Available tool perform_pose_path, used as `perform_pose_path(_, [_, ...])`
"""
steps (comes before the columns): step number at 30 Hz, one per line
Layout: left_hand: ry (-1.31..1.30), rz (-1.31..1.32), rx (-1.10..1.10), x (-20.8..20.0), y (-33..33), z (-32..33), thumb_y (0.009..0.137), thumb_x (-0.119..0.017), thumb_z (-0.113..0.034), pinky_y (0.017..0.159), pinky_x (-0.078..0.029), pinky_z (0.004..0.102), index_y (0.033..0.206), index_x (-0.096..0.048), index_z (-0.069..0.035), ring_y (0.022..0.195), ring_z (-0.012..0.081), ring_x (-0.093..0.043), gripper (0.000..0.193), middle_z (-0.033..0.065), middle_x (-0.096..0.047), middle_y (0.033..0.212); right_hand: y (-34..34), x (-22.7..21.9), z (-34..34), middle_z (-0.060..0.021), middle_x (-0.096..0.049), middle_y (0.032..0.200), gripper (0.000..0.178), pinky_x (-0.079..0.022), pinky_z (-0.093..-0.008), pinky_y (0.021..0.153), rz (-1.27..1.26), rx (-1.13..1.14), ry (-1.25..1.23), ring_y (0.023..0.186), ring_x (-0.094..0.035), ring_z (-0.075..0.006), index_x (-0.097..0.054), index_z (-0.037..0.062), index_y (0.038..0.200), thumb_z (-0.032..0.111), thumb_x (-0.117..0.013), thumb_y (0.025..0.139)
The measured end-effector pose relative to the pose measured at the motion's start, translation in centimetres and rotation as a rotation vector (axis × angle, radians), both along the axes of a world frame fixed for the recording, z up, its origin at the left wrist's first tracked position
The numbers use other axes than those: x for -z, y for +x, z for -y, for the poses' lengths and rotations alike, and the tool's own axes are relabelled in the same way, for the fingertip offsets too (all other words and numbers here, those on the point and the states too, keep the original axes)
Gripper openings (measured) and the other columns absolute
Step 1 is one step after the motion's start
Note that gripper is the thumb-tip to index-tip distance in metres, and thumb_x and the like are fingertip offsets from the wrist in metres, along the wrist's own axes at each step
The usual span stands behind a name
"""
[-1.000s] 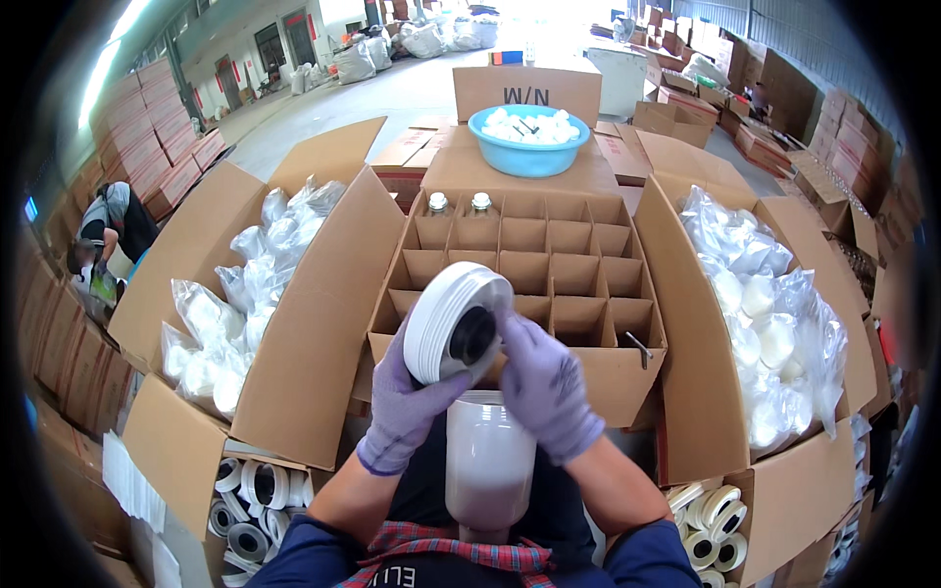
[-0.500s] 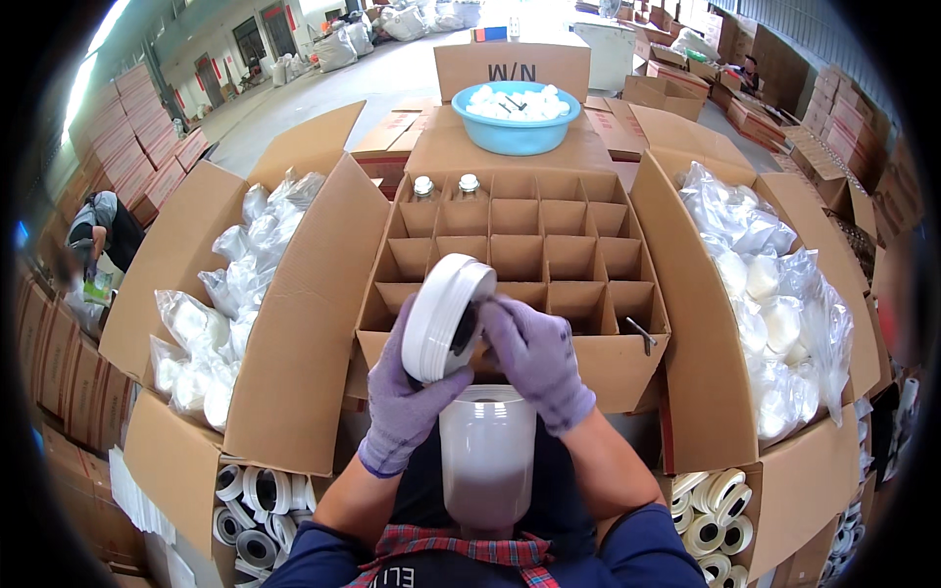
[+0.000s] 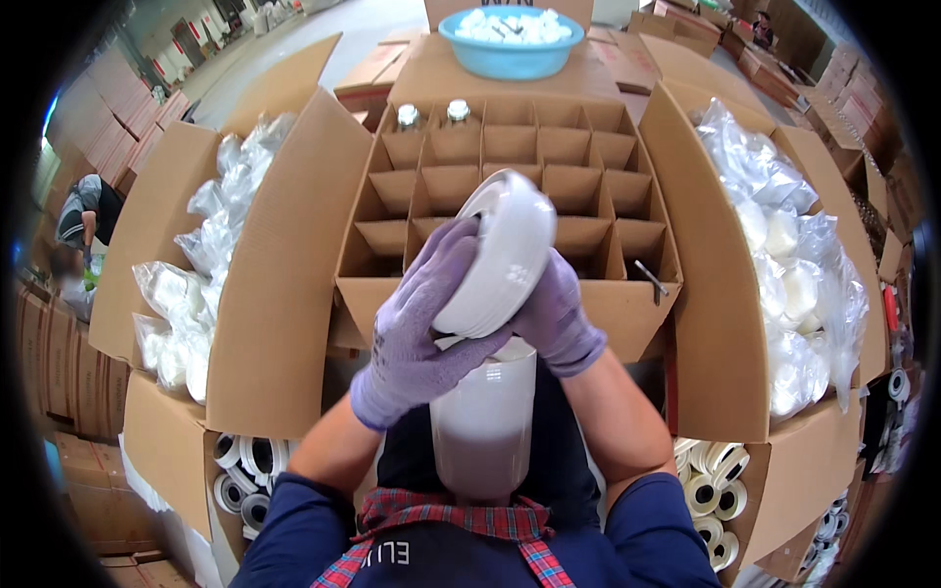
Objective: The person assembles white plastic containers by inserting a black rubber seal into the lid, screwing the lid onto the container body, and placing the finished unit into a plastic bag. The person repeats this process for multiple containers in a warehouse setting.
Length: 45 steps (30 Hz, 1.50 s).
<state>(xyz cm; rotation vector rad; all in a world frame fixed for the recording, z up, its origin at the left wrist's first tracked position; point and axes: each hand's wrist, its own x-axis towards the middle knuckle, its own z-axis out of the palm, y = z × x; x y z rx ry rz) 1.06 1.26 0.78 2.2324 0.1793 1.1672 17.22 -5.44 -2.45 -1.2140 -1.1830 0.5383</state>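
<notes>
A thick white round plastic cap [image 3: 505, 260] with a rounded rim is tilted between my gloved hands. My left hand [image 3: 431, 299] is wrapped round its left side, thumb below. My right hand [image 3: 561, 318] presses against its lower right side, the fingertips hidden behind it. Just under the cap, a clear plastic jar [image 3: 482, 421] stands upright between my legs, its mouth partly covered from sight by my hands. Ahead is a divided cardboard box [image 3: 392, 294], with two capped bottles [image 3: 458, 113] in its far left cells.
Open cartons [image 3: 270, 284] flank me, holding bagged white parts [image 3: 784, 284]. Below them lie white ring-shaped parts [image 3: 720, 490]. A blue basin [image 3: 510, 61] of small white pieces stands behind the divided box. A metal rod [image 3: 651, 278] sticks out at its right edge. Another person bends at far left.
The cap has been turned over from its ribbed, dark-centred side to its smooth side, and raised slightly to the right. My right hand has moved behind it. The view has tipped downward.
</notes>
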Motion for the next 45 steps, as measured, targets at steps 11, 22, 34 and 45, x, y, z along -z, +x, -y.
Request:
perform_pose_path(11, [-0.87, -0.428, 0.722, 8.2, -2.7, -8.1, 0.076, -0.085, -0.04, 0.114, -0.036, 0.0401, 0.141, -0.052, 0.004, 0.132, 0.0289, -0.053, 0.085, 0.0186, -0.058, 0.139, 3.1, 8.2, 2.8, -0.0156, -0.056, 0.14, 0.065, -0.034, -0.0386, 0.115, -0.383, -0.448, -0.255, 0.13, -0.053, -0.0265, -0.055, -0.0022, 0.138, 0.043, -0.067, 0.093])
perform_pose_path(22, [-0.643, -0.198, 0.644, 9.4, -1.7, -6.9, 0.086, -0.073, -0.037, 0.114, -0.032, 0.0559, 0.117, -0.072, 0.004, 0.127, 0.0413, -0.056, 0.051, 0.0242, -0.068, 0.122, 4.7, 11.4, 1.2, -0.0194, -0.071, 0.113, 0.058, -0.033, -0.0527, 0.116, -0.3, -0.521, 0.084, 0.113, -0.065, -0.0341, -0.073, -0.0016, 0.112, 0.042, -0.08, 0.075])
perform_pose_path(34, [-0.635, -0.163, 0.034, 10.5, -2.6, -3.6, 0.105, -0.033, -0.026, 0.117, -0.032, 0.0404, 0.139, -0.05, 0.012, 0.136, 0.0315, -0.05, 0.054, 0.0212, -0.056, 0.141, 0.9, 5.7, 3.7, -0.0225, -0.06, 0.128, 0.04, -0.039, -0.0508, 0.108, 0.178, 0.069, -0.021, 0.123, -0.054, -0.0422, -0.064, -0.0009, 0.124, 0.013, -0.06, 0.087])
perform_pose_path(45, [-0.617, -0.408, -0.041, 7.7, -4.4, -1.6, 0.094, -0.063, -0.022, 0.104, -0.047, 0.0452, 0.121, -0.064, 0.006, 0.113, 0.042, -0.064, 0.039, 0.0248, -0.067, 0.121, 0.4, 7.4, 4.5, -0.0257, -0.066, 0.118, 0.038, -0.041, -0.0497, 0.109, 0.053, -0.129, 0.077, 0.12, -0.06, -0.0408, -0.069, -0.0013, 0.108, 0.028, -0.044, 0.103])
